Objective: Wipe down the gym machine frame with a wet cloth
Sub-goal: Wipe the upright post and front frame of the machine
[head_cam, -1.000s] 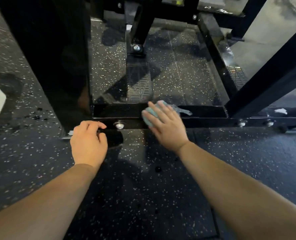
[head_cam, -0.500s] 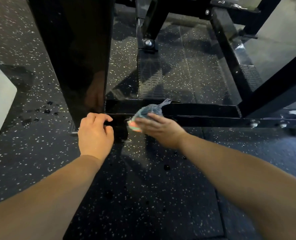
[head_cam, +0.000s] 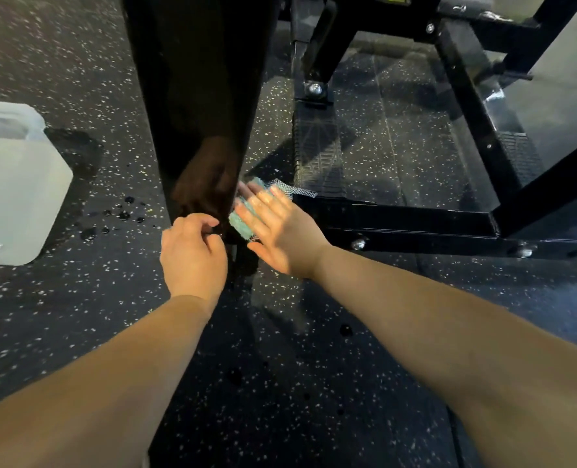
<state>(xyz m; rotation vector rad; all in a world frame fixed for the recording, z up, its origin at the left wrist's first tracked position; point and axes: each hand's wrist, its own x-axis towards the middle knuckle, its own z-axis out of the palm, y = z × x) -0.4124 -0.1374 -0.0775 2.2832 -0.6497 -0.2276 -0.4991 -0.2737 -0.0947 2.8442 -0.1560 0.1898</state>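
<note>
On the speckled rubber floor [head_cam: 78,315], at the left of the view, stands a translucent white plastic container [head_cam: 13,184], with dark water drops [head_cam: 121,216] scattered just beside it toward the machine. The glossy black upright post [head_cam: 196,96] of the gym machine frame rises next, and skin tone is reflected on its lower face. The left hand [head_cam: 192,255] lies at the foot of this post with its fingers curled toward the lower edge; motion blur hides whether they grasp anything. Just to its right, the teal cloth [head_cam: 241,226] sits at the junction of the post and the left end of the horizontal base bar [head_cam: 415,228]. The right hand [head_cam: 280,231] presses it there with straight, spread fingers, not curled round it, and a mesh portion of the cloth protrudes beyond the fingertips. Behind the bar lies a ribbed foot plate [head_cam: 317,157]. Silver bolts [head_cam: 358,244] line the bar's front flange, and a diagonal black strut [head_cam: 550,184] meets the bar at the right.
</note>
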